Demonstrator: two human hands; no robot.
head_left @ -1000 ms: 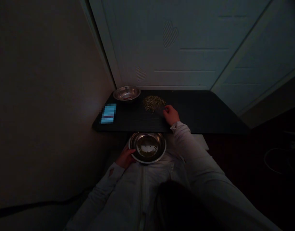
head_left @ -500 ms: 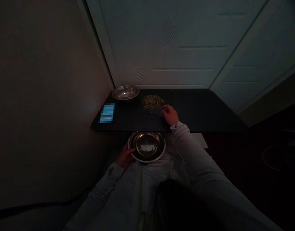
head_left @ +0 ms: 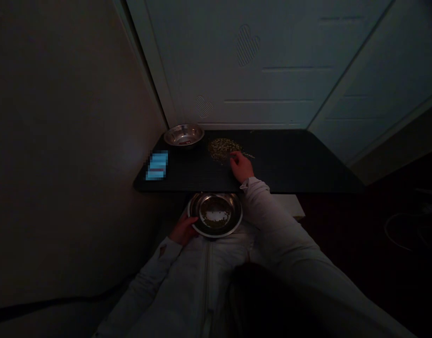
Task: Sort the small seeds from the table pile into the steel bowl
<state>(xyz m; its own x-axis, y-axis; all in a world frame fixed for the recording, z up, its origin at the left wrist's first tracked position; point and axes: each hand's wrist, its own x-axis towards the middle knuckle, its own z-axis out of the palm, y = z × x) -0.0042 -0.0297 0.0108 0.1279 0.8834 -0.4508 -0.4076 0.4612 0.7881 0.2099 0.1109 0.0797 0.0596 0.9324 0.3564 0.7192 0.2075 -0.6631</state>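
Observation:
My left hand [head_left: 183, 230] grips the left rim of a steel bowl [head_left: 233, 224] held at my lap, just below the table's front edge. Small dark grains lie scattered over the bowl's bottom. On the dark table, my right hand [head_left: 242, 168] is closed at the near right side of a pile of seeds or grains [head_left: 223, 144]. A thin see-through flat piece [head_left: 224, 157] seems to be pinched in its fingers, faint in the dim light and lying over the pile's near edge.
A second steel bowl [head_left: 172, 137] stands at the table's back left corner. In front of it lies a blurred, lit blue rectangle [head_left: 157, 165]. The dark table [head_left: 293, 162] reaches back to a pale panelled door [head_left: 282, 51]. A wall [head_left: 78, 141] rises on the left.
My right hand has moved a little to the left along the near edge of the pile. A few grains now show to its right. The left hand and its bowl stay put.

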